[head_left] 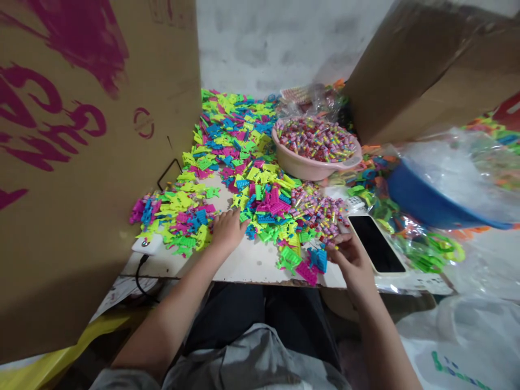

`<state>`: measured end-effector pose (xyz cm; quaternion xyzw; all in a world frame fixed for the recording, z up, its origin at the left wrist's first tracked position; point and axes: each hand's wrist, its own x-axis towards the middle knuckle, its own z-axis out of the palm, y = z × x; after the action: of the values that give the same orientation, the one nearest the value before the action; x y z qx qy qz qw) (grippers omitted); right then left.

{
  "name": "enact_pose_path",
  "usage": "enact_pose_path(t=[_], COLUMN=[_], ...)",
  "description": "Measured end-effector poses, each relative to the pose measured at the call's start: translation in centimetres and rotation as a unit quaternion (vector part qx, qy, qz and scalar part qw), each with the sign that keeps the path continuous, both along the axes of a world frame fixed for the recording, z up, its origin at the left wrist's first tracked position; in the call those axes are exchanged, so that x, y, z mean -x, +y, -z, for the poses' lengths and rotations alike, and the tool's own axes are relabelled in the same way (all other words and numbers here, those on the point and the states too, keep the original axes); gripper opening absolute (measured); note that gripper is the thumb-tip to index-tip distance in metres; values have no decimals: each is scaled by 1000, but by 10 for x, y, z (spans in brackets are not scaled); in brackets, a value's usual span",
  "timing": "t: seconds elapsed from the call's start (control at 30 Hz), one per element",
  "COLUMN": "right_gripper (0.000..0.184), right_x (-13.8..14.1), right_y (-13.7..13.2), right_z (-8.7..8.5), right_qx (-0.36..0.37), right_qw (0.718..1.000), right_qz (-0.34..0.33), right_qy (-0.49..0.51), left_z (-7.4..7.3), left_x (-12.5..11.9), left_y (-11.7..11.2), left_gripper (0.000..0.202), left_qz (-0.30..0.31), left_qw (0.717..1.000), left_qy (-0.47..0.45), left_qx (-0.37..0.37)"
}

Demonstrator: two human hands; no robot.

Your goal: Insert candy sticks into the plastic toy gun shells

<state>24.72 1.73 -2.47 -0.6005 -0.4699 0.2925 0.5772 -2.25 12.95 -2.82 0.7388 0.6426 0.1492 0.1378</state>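
Left hand (228, 230): palm down, fingers slightly curled at the edge of the bright plastic pieces (274, 202), which lie heaped across the tabletop (247, 265); whether it grips any cannot be determined. Right hand (354, 257): fingers bent beside the small striped pieces (320, 208), near a blue plastic piece (319, 260); grip likewise undetermined. Phone (377, 244) noted just right of that hand; pink basin (309, 169), filled with striped pieces, stands behind
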Motion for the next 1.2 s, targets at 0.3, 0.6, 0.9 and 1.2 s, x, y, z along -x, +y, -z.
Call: enact_pose_path(t=[0.3,0.6,0.9,1.2], right_gripper=[32,29,18,10], right_x=[38,93,96,95], right_y=[-31,-42,-42,-59], right_z=[7,20,12,2], right_qx=[52,61,-12,-55], right_qw=[982,958,972,991], right_qz=[-139,-252,-197,-107], right_qy=[120,125,125,-67], left_z=[12,-2,-12,-30], left_x=[17,7,-14,-12], left_y=[27,-57,-101,-112], left_gripper=[38,45,47,45], left_qz=[-29,-60,-71,-37], left_qw=[959,798,674,749], left_qy=[-264,-568,-659,-602], left_qx=[96,193,325,275])
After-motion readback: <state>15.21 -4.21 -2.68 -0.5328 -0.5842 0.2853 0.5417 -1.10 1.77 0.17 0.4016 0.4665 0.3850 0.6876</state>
